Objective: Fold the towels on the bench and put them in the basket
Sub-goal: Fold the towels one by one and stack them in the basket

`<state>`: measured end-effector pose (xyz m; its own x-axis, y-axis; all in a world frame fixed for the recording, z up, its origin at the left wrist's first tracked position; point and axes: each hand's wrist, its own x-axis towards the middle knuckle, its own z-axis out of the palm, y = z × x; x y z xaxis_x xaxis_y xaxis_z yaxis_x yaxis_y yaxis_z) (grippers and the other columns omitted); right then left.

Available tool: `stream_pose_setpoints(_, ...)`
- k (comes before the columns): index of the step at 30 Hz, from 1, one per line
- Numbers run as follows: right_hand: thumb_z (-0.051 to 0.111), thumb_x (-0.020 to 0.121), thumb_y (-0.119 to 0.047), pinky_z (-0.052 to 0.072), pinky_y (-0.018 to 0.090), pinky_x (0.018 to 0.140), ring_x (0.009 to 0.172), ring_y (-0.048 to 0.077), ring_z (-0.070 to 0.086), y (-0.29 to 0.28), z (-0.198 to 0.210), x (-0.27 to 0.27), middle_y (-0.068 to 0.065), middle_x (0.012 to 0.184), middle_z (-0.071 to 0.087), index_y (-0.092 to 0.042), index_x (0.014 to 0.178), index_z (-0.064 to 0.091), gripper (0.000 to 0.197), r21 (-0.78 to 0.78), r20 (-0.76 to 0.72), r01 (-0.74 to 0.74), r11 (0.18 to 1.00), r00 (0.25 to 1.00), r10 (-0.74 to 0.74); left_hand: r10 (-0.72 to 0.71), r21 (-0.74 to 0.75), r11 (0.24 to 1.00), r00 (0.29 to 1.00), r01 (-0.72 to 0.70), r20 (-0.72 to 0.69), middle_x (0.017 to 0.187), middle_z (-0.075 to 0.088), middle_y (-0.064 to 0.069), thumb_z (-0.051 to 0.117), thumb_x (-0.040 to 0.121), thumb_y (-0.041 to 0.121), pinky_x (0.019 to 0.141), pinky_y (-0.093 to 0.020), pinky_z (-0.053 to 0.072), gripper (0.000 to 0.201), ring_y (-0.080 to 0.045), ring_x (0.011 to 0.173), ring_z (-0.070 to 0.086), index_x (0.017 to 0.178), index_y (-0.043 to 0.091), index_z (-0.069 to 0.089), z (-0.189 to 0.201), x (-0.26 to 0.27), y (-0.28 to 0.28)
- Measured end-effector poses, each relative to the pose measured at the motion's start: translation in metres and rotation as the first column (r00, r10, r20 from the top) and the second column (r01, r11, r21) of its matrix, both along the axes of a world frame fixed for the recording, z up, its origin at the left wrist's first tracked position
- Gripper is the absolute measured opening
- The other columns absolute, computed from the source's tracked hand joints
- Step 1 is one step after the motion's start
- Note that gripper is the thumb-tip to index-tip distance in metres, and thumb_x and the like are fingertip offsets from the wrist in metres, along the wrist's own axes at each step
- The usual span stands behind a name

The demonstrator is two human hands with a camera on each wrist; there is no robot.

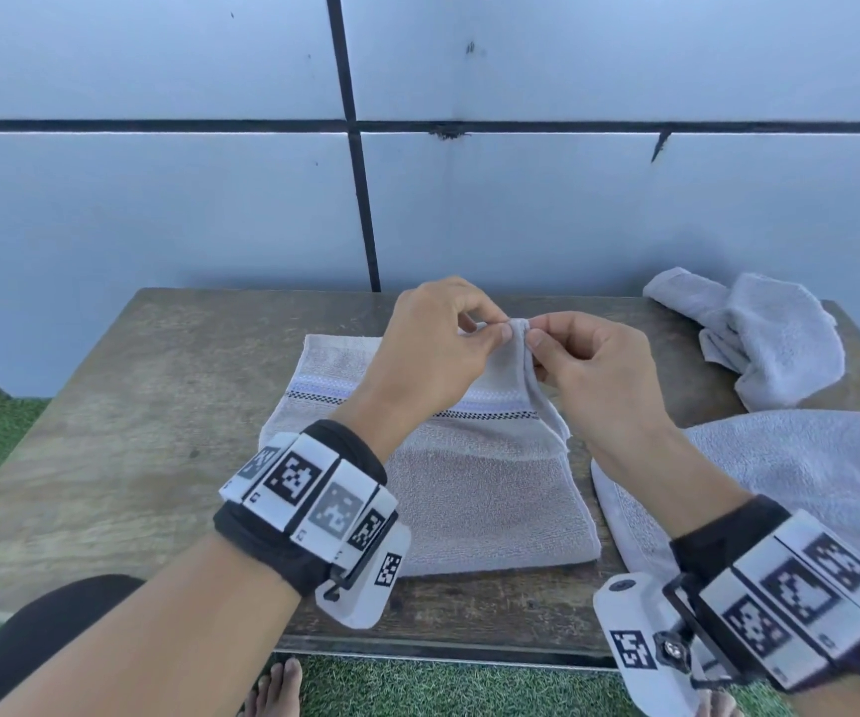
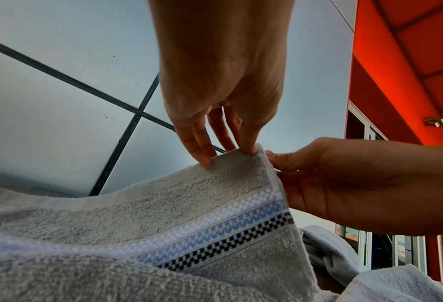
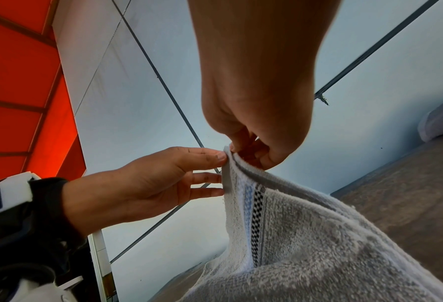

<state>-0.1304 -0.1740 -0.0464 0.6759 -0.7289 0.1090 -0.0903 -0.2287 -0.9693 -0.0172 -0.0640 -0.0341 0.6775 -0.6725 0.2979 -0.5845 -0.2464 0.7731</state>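
Observation:
A beige towel (image 1: 490, 499) with a white, blue and black checked band lies half folded on the wooden bench (image 1: 159, 432). Its far right corner is lifted off the bench. My left hand (image 1: 501, 331) and right hand (image 1: 537, 345) both pinch that raised corner, their fingertips almost meeting. In the left wrist view the left hand (image 2: 228, 155) holds the towel's (image 2: 163, 224) top edge from above, while the right hand (image 2: 274, 161) grips its side hem. The right wrist view shows the right hand (image 3: 240, 152) pinching the corner's layers. No basket is in view.
A crumpled light grey towel (image 1: 764, 338) lies at the bench's back right, and a larger grey towel (image 1: 805, 473) is spread at the right edge. A pale panelled wall (image 1: 572, 199) stands right behind the bench. Green artificial grass (image 1: 417, 685) and bare toes show below the front edge.

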Motion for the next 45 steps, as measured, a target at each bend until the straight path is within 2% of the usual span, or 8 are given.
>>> stream_pose_setpoints(5, 0.067, 0.093, -0.011, 0.056, 0.036, 0.076, 0.067, 0.010, 0.063, -0.0017, -0.0019, 0.0005, 0.008, 0.080, 0.076, -0.014, 0.091, 0.077, 0.011, 0.043, -0.002, -0.009, 0.999, 1.000, 0.009, -0.021, -0.032, 0.999, 1.000, 0.021, -0.007, 0.088, 0.070, 0.008, 0.076, 0.084, 0.016, 0.073, -0.021, 0.048, 0.011, -0.011, 0.084, 0.068, 0.074, 0.020, 0.074, -0.0035, 0.0012, -0.0026)
stream_pose_setpoints(11, 0.067, 0.093, -0.010, 0.058, 0.050, 0.087, 0.076, 0.019, 0.068, -0.0021, -0.0040, 0.0001, 0.007, 0.083, 0.077, -0.014, 0.092, 0.077, 0.010, 0.068, -0.001, -0.021, 0.998, 1.000, 0.021, -0.029, -0.027, 0.999, 1.000, 0.028, -0.009, 0.092, 0.072, 0.006, 0.075, 0.085, 0.013, 0.071, -0.018, 0.046, 0.007, -0.011, 0.085, 0.068, 0.078, 0.012, 0.073, -0.0049, 0.0006, -0.0026)
stream_pose_setpoints(17, 0.066, 0.093, -0.008, 0.058, 0.042, 0.083, 0.071, 0.012, 0.067, -0.0004, -0.0023, -0.0030, 0.003, 0.079, 0.077, -0.017, 0.088, 0.077, 0.014, 0.040, -0.017, -0.030, 0.999, 0.999, 0.030, -0.050, 0.042, 0.998, 0.999, 0.051, -0.018, 0.093, 0.074, 0.012, 0.072, 0.088, 0.018, 0.065, -0.013, 0.041, 0.009, 0.010, 0.070, 0.061, 0.079, 0.015, 0.071, -0.0026, -0.0007, 0.0008)
stream_pose_setpoints(21, 0.066, 0.093, -0.008, 0.058, 0.044, 0.083, 0.074, 0.016, 0.068, -0.0001, -0.0026, -0.0043, 0.005, 0.081, 0.077, -0.014, 0.091, 0.077, 0.013, 0.017, -0.031, -0.030, 0.999, 0.999, 0.030, -0.062, 0.071, 0.995, 0.998, 0.063, -0.027, 0.094, 0.075, 0.016, 0.072, 0.088, 0.020, 0.082, -0.028, 0.052, 0.019, -0.010, 0.086, 0.066, 0.072, 0.025, 0.064, -0.0035, -0.0008, 0.0024)
stream_pose_setpoints(27, 0.066, 0.093, -0.009, 0.059, 0.044, 0.084, 0.073, 0.015, 0.068, -0.0017, -0.0046, -0.0045, 0.005, 0.082, 0.077, -0.015, 0.090, 0.076, 0.012, 0.005, -0.045, -0.025, 1.000, 0.999, 0.025, -0.059, 0.108, 0.992, 0.998, 0.060, -0.008, 0.079, 0.072, -0.004, 0.071, 0.088, 0.026, 0.074, -0.040, 0.051, 0.013, -0.022, 0.074, 0.065, 0.077, 0.023, 0.065, -0.0033, -0.0014, 0.0018)
stream_pose_setpoints(32, 0.067, 0.093, -0.010, 0.058, 0.048, 0.085, 0.087, 0.032, 0.071, -0.0023, -0.0060, -0.0032, 0.009, 0.086, 0.076, -0.014, 0.093, 0.077, 0.011, -0.001, -0.051, -0.023, 1.000, 0.998, 0.023, -0.060, 0.114, 0.992, 0.998, 0.058, 0.013, 0.075, 0.070, -0.007, 0.070, 0.088, 0.026, 0.073, -0.042, 0.052, 0.014, -0.025, 0.072, 0.064, 0.076, 0.023, 0.063, -0.0040, -0.0020, 0.0009)
stream_pose_setpoints(39, 0.067, 0.092, -0.010, 0.058, 0.039, 0.081, 0.071, 0.010, 0.066, -0.0020, -0.0072, -0.0028, 0.003, 0.082, 0.076, -0.013, 0.091, 0.077, 0.011, -0.024, -0.046, -0.029, 0.999, 0.999, 0.028, -0.045, 0.103, 0.994, 0.999, 0.042, 0.021, 0.076, 0.070, -0.005, 0.071, 0.087, 0.024, 0.074, -0.039, 0.051, 0.013, -0.022, 0.073, 0.064, 0.076, 0.022, 0.065, -0.0063, -0.0002, -0.0006)
stream_pose_setpoints(45, 0.070, 0.091, -0.018, 0.055, 0.033, 0.075, 0.066, 0.005, 0.061, 0.0003, -0.0053, -0.0015, -0.003, 0.076, 0.074, -0.015, 0.088, 0.078, 0.009, -0.002, -0.018, -0.015, 1.000, 1.000, 0.015, -0.032, 0.104, 0.994, 0.999, 0.028, 0.039, 0.075, 0.070, -0.005, 0.071, 0.088, 0.027, 0.071, -0.036, 0.049, 0.013, -0.021, 0.072, 0.064, 0.077, 0.021, 0.066, -0.0082, -0.0002, -0.0017)
